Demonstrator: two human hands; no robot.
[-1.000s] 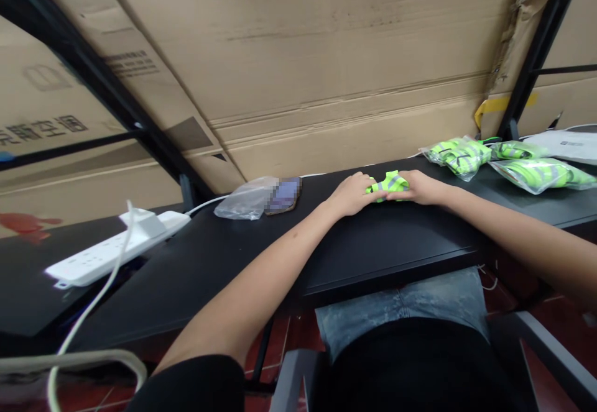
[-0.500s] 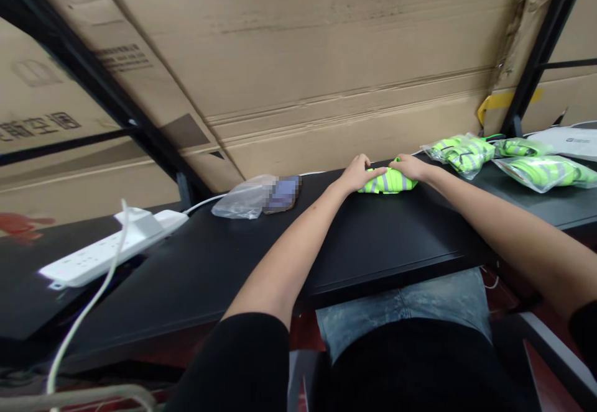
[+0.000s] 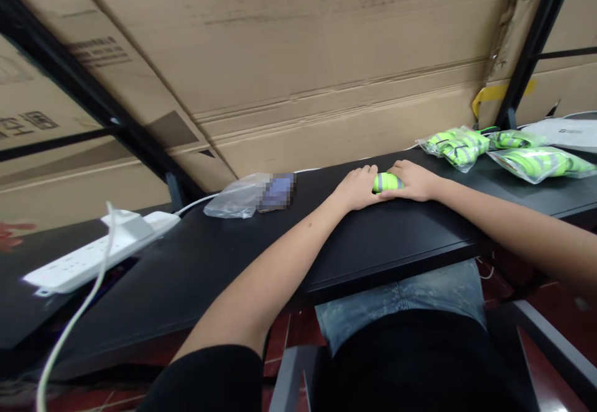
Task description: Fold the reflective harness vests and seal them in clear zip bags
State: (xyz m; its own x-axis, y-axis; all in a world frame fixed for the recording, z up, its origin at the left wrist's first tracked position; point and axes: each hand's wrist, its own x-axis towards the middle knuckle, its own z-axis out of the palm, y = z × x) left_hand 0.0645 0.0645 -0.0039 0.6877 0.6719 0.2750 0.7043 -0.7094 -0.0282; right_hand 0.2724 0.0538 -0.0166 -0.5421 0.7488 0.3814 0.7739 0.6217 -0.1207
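A small rolled bundle of neon-yellow cloth with grey reflective bands, which looks like a folded safety vest [image 3: 388, 182], lies on the black desk [image 3: 373, 238]. My left hand [image 3: 359, 188] wraps round its left end and my right hand [image 3: 413, 180] round its right end. Both hands are closed on it, thumbs at the near side, and only the middle of the roll shows between them. To the left of my left hand lie a clear plastic bag [image 3: 233, 197] and a phone [image 3: 277, 191], the phone blurred out and touching the bag.
Several bagged neon-yellow vests [image 3: 457, 146] lie at the right, beside a white flat item [image 3: 566, 132]. A white power strip [image 3: 93, 253] with a cable is at the left. Cardboard [image 3: 326, 45] and black metal frame bars [image 3: 532, 51] stand behind the desk.
Both hands have closed in round the vest and moved slightly nearer to me. The bundle now looks narrower and more tightly rolled. The view has shifted a little.
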